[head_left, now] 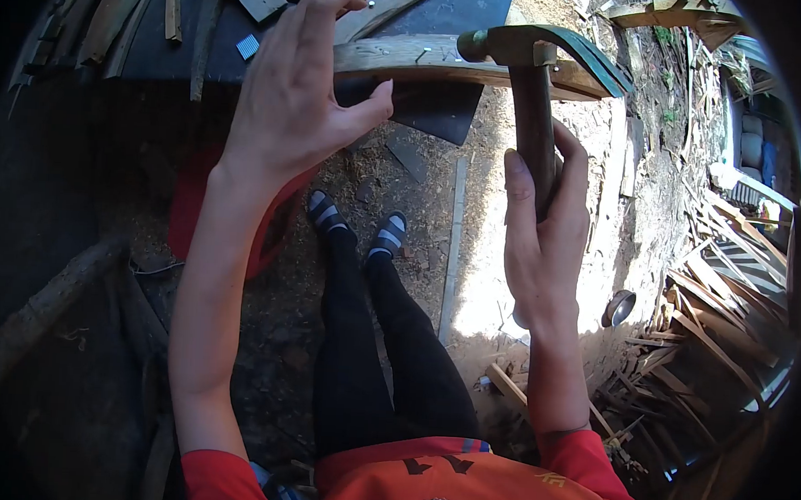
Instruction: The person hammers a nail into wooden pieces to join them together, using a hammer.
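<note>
My right hand (542, 238) grips the wooden handle of a claw hammer (532, 68), its green head raised over a wooden strip (436, 59). That strip lies across a dark board (447, 11) in front of me. My left hand (296, 89) hovers open with fingers spread, just left of the strip's near end, thumb close to it. It holds nothing. Below, my legs in black trousers and striped sandals (357, 226) stand on the sawdust-covered ground.
Wood offcuts (134, 15) lie on the dark surface at top left. A red object (192, 214) sits under my left forearm. A pile of scrap slats (711, 299) fills the right side, with a metal bowl (620, 307) beside it. A long batten (454, 243) lies on the ground.
</note>
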The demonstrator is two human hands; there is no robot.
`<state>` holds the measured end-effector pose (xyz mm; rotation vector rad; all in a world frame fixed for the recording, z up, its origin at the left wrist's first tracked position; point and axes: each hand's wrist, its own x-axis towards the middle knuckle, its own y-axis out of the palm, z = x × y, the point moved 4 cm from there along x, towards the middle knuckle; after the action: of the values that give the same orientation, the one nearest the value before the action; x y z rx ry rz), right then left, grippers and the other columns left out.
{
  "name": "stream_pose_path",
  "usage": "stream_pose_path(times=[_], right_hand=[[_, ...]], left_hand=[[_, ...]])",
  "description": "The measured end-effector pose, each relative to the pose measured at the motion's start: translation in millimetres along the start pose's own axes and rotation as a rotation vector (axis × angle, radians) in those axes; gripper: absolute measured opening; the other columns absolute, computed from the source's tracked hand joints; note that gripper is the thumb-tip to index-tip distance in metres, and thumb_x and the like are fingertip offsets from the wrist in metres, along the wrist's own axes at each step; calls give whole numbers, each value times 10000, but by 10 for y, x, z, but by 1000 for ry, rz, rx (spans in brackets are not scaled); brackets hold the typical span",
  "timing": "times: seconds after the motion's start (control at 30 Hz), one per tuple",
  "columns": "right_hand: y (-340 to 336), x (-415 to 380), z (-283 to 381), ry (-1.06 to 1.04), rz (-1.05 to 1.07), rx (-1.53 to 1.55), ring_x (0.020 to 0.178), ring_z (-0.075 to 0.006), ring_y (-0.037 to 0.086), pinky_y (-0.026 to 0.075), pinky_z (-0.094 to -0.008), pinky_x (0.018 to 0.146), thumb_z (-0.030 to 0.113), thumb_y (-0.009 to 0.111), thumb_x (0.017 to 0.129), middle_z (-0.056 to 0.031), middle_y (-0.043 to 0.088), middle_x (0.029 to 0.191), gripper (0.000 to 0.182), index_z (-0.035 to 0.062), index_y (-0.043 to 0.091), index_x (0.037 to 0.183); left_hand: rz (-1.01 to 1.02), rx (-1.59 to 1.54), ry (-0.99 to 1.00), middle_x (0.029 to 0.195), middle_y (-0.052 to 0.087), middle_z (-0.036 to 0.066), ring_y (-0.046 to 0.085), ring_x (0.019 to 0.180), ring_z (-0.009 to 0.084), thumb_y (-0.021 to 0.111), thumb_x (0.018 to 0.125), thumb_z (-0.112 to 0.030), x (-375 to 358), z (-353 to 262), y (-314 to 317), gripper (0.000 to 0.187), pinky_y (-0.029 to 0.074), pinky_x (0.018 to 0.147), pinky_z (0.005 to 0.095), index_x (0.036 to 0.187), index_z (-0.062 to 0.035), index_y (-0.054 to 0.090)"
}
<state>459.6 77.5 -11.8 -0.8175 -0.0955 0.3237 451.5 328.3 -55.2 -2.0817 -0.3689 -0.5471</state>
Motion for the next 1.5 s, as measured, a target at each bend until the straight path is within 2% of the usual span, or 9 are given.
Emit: stream_pose_path(times=[0.1,0.33,0.43,0.63,0.77,0.9,1.1,1.33,1.5], right_hand=[[-35,-29,20,-28,26,52,859,-367,754,563,-428,751,189,582,1094,-226,730,1052,454,37,436,1495],[48,-100,201,-47,59,91,1057,-479,716,568,-516,840,173,555,1096,-266,697,1202,435,108,446,1512],[39,-180,263,2,51,102,1091,-488,703,560,-535,852,203,548,1103,-274,690,1230,434,86,450,1509],[-16,-201,257,85,-39,147,1091,-486,700,541,-545,886,272,538,1113,-283,701,1200,456,33,460,1493],[9,-236,209,157,-51,200,1082,-483,702,538,-545,884,299,543,1112,-298,705,1171,475,24,460,1489],[45,-177,187,233,-18,231,1039,-484,705,536,-546,869,307,542,1110,-302,705,1135,485,13,457,1487],[201,-12,46,88,-73,-2,1005,-502,692,529,-562,844,247,532,1106,-305,695,1085,423,15,466,1453],[246,34,94,79,-49,-19,1013,-517,678,525,-569,835,194,534,1091,-304,689,1095,398,21,461,1442],[256,44,77,80,-38,3,1006,-525,678,529,-575,827,201,532,1093,-307,690,1112,382,32,457,1427]], left_hand=[[337,176,-87,1195,644,164,659,1132,360,804,823,-289,-40,210,-141,704,529,1032,486,1417,-41,519],[642,370,-73,1128,702,162,716,1059,344,805,841,-314,25,377,48,563,598,867,447,1249,2,579],[679,327,-76,1135,685,158,691,1077,358,796,867,-291,80,377,137,541,569,878,460,1267,-29,545],[221,80,164,1126,656,109,672,1069,333,799,891,-317,208,67,-29,460,560,938,447,1238,-72,621],[226,-80,94,1179,658,100,678,1096,313,839,894,-295,246,81,89,396,552,944,420,1210,-98,705],[223,-66,245,1117,700,80,710,1042,288,799,942,-180,260,50,137,308,567,896,394,1235,-106,738],[279,-230,62,1089,714,52,721,1027,222,814,930,-150,260,160,193,298,568,887,343,1219,-101,765],[199,-457,-143,1112,722,28,712,1064,140,834,929,-170,268,141,345,192,559,915,292,1089,-64,828],[159,-446,-145,1057,782,45,748,992,142,828,927,-133,254,140,378,163,578,902,287,1077,-70,832]])
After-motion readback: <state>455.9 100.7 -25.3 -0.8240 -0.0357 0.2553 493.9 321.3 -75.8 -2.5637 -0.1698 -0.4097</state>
